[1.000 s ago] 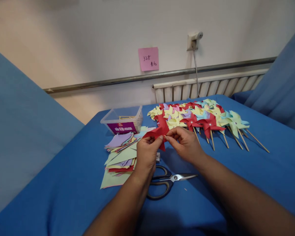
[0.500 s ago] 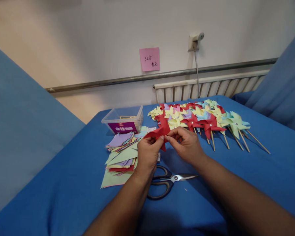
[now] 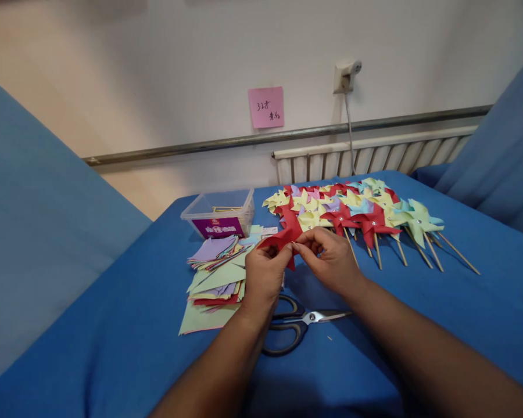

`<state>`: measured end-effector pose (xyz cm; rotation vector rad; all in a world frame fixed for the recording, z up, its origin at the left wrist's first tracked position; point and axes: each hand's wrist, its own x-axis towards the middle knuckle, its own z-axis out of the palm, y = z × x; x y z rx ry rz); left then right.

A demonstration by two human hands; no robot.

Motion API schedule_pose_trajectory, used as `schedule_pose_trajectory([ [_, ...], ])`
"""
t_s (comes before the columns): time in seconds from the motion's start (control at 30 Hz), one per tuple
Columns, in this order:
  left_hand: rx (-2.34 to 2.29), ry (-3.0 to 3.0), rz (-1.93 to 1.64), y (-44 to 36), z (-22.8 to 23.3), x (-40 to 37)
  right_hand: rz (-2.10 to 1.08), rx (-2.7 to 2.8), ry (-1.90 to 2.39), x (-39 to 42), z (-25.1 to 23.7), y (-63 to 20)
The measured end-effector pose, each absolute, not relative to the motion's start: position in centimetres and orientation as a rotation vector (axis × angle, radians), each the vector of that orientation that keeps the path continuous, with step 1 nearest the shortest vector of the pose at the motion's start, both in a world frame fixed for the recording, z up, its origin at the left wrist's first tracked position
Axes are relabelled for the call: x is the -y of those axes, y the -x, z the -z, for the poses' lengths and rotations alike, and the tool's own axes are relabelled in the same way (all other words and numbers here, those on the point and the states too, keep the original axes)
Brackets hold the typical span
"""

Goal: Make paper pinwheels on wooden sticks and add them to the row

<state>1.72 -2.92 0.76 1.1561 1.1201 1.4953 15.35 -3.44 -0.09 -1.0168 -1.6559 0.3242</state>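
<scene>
- Your left hand (image 3: 264,273) and right hand (image 3: 331,258) meet over the middle of the blue-covered table (image 3: 126,337), and between them you hold a folded red paper pinwheel head (image 3: 283,239).
- The left fingers (image 3: 278,255) are closed in a pinch on the near edge of the red paper. The right fingers (image 3: 303,249) are pinched shut at the same spot, just to the right of it. The two sets of fingertips nearly touch.
- The red paper rises up and away from your fingertips, toward the far side. One point hangs down just below the pinch. Both hands are equally close to it. Whether a pin or a stick is held in the right pinch is too small to tell.
- Just beyond your right fingers lies a row of finished paper pinwheels on thin wooden sticks (image 3: 357,212) in yellow, red, green and blue. The sticks point toward you and to the right.
- To the left of your left fingers, a loose pile of coloured paper squares (image 3: 213,273) lies flat.
- Beyond that pile stands a clear plastic box with a purple label (image 3: 220,213).
- Below your hands, near your wrists, black-handled scissors (image 3: 296,325) lie closed, blades pointing right.
</scene>
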Motion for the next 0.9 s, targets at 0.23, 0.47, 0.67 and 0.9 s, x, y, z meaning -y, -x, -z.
schedule_pose_trajectory([
  [0.23,-1.201,-1.321,-1.525,-1.5,-0.9,3.2,-0.384,1.615,1.05,3.4,0.1,-15.3],
  [0.47,-1.265,-1.456,-1.54,-1.6,-1.3,3.8,-0.562,1.549,1.069,3.1,0.5,-15.2],
  [0.67,-1.319,-1.59,-1.508,-1.3,-1.3,3.9,-0.647,1.528,1.072,3.1,0.2,-15.2],
  [0.9,-1.262,-1.489,-1.49,-1.4,-1.3,3.9,-0.676,1.41,0.989,3.0,-0.3,-15.0],
])
